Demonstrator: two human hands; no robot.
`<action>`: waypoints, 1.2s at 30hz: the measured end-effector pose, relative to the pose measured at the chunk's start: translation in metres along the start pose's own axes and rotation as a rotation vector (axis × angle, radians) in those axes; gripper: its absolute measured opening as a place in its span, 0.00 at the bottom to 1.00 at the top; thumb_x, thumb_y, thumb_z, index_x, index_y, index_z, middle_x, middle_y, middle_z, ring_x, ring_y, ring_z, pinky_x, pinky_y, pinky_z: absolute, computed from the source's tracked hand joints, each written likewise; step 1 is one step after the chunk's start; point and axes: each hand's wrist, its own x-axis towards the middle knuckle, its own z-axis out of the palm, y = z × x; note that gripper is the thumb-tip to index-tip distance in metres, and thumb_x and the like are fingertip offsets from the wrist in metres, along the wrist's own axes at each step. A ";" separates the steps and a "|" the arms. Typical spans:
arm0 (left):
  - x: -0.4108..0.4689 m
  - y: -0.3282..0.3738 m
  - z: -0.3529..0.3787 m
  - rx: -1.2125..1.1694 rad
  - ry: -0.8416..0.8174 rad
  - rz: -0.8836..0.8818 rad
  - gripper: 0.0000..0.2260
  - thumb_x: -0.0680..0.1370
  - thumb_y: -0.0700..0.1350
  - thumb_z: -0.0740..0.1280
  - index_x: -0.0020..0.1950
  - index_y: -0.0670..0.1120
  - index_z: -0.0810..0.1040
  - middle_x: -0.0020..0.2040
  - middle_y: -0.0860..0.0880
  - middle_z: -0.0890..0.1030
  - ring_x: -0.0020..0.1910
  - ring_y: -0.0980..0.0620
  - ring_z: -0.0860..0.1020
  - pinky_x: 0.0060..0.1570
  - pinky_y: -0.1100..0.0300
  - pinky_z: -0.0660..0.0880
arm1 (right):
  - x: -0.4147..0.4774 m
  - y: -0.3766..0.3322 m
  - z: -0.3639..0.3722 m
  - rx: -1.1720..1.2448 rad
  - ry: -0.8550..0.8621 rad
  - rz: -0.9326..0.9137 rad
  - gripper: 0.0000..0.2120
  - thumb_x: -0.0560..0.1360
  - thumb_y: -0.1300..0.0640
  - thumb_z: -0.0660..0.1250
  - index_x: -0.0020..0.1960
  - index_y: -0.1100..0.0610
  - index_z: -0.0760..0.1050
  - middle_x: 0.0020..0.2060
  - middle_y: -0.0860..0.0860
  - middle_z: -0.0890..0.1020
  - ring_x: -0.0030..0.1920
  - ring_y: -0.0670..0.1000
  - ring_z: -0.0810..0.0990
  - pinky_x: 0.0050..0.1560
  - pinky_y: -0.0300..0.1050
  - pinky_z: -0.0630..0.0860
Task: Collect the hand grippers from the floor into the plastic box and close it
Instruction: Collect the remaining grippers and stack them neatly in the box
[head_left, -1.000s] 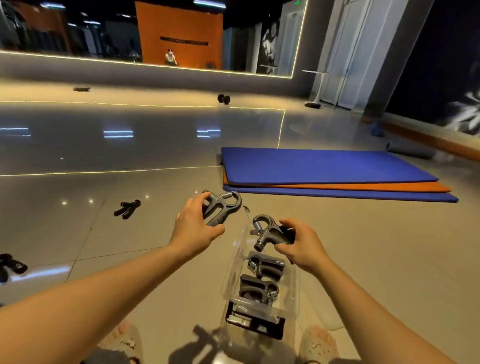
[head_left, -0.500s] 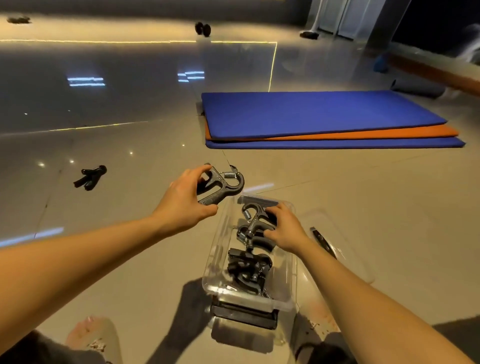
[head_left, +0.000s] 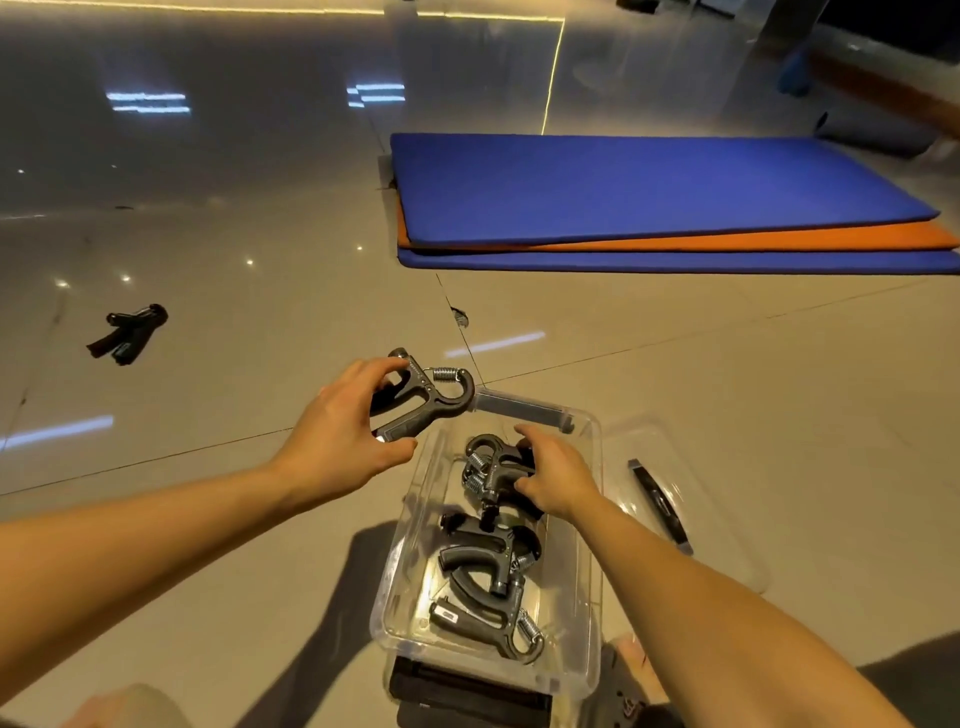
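A clear plastic box (head_left: 592, 613) stands open on the tiled floor in front of me, with several grey hand grippers (head_left: 483, 577) lying inside. My right hand (head_left: 556, 475) is down in the box's far end and holds a grey hand gripper (head_left: 496, 467) by its handles. My left hand (head_left: 343, 431) grips another grey hand gripper (head_left: 431, 397) just above the box's far left corner. One more black hand gripper (head_left: 127, 332) lies on the floor to the far left. The clear lid (head_left: 691, 499) lies flat to the right of the box.
Stacked blue and orange exercise mats (head_left: 649, 208) lie on the floor beyond the box. A rolled grey mat (head_left: 872, 132) rests near the right wall. Glossy tiles spread to the left. My feet show at the bottom edge beside the box.
The view tilted further down and nearer to the box. My right hand lowered its hand gripper deeper into the box. My left hand stayed over the box's far left corner with its hand gripper.
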 end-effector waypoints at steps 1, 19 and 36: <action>-0.001 -0.002 0.004 0.005 -0.019 0.001 0.37 0.69 0.49 0.79 0.74 0.56 0.66 0.62 0.55 0.74 0.61 0.55 0.74 0.61 0.57 0.74 | 0.005 -0.001 0.005 -0.019 -0.003 -0.007 0.40 0.71 0.60 0.75 0.78 0.49 0.63 0.66 0.53 0.79 0.65 0.56 0.77 0.66 0.52 0.75; -0.006 -0.026 0.001 0.008 -0.016 -0.001 0.37 0.68 0.51 0.79 0.72 0.61 0.66 0.59 0.60 0.74 0.59 0.57 0.75 0.58 0.61 0.72 | 0.030 0.013 0.056 -0.400 0.007 -0.060 0.32 0.69 0.66 0.72 0.71 0.55 0.68 0.56 0.52 0.82 0.62 0.56 0.74 0.67 0.54 0.67; -0.012 -0.003 -0.007 -0.019 -0.136 0.073 0.38 0.70 0.50 0.77 0.75 0.60 0.63 0.59 0.62 0.71 0.59 0.60 0.74 0.58 0.67 0.70 | 0.010 -0.068 -0.067 0.687 -0.081 0.101 0.10 0.81 0.52 0.67 0.52 0.59 0.82 0.41 0.53 0.87 0.39 0.50 0.84 0.41 0.46 0.81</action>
